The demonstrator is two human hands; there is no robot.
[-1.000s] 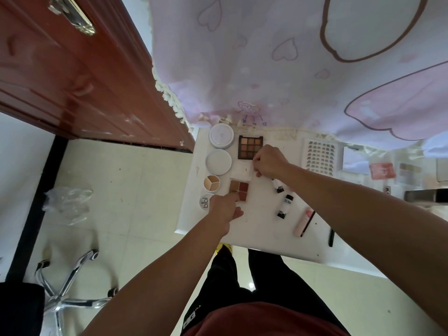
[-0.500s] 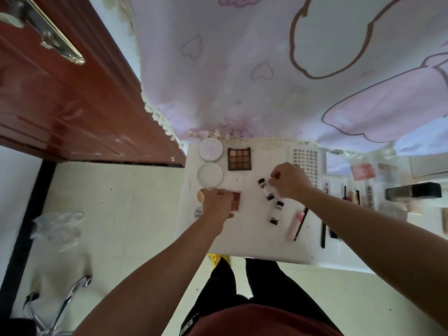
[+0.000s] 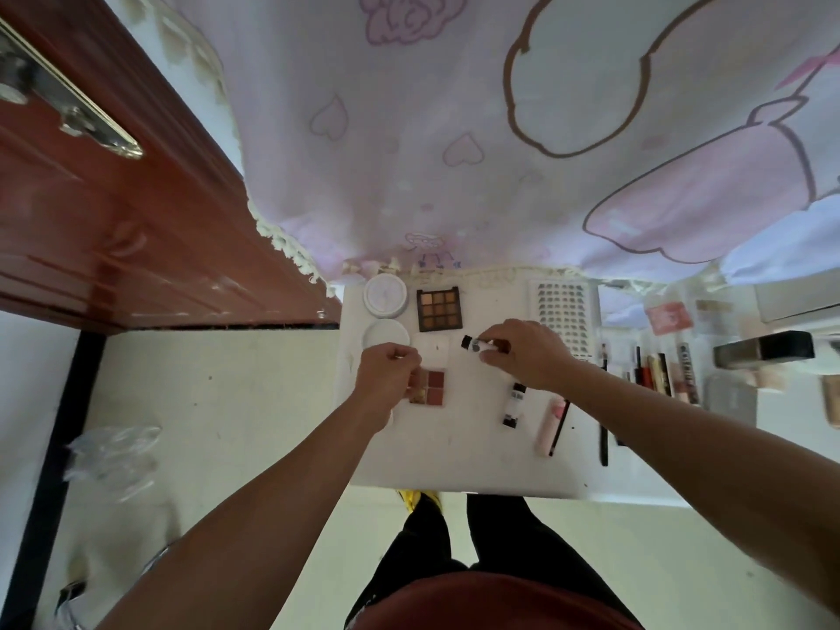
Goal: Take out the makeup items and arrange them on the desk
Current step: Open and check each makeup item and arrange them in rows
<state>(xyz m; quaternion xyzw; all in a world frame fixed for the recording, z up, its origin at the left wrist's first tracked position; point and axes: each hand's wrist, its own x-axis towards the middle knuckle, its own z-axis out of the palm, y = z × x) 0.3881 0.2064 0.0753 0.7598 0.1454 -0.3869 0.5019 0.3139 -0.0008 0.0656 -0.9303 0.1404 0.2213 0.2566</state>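
Note:
My right hand (image 3: 527,354) pinches a small black-capped bottle (image 3: 477,344) lying on the white desk (image 3: 454,456). My left hand (image 3: 386,379) holds the left edge of a small four-pan palette (image 3: 432,387). A nine-pan eyeshadow palette (image 3: 440,309) lies at the back, beside two white round compacts (image 3: 385,294) (image 3: 386,335). A second small bottle (image 3: 513,404) and a pink tube (image 3: 550,425) lie to the right of the small palette.
A lash tray (image 3: 563,318) sits behind my right hand. Pencils, tubes and a dark box (image 3: 763,354) crowd the desk's right side. A pink printed curtain (image 3: 454,129) hangs behind. A red wooden door (image 3: 113,220) is at left; the desk's front edge is near my legs.
My right hand has closed on the small bottle and turned it sideways. My left hand has shifted to the small palette's left edge, uncovering its pans.

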